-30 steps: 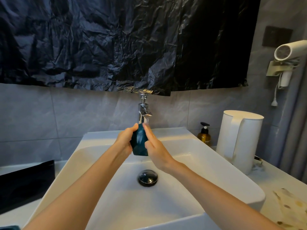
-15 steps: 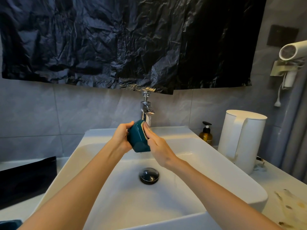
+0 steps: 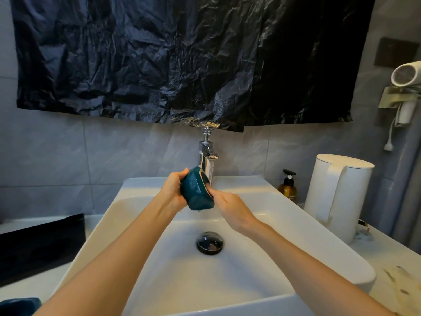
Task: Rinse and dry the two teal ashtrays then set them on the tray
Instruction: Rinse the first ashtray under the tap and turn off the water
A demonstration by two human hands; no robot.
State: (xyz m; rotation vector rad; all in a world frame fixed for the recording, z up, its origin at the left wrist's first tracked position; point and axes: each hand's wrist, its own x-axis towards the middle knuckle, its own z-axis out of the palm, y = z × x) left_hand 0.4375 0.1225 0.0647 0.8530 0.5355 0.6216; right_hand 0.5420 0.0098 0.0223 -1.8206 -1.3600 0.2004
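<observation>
The left hand (image 3: 172, 193) grips the teal ashtray (image 3: 194, 192) from behind, fingers curled round it. The ashtray is tilted on edge above the sink (image 3: 127, 195), just under the tap (image 3: 206, 156), where water runs. The right hand (image 3: 230, 207) reaches its open face; whether those fingers pinch the rim or only rub it cannot be told.
</observation>
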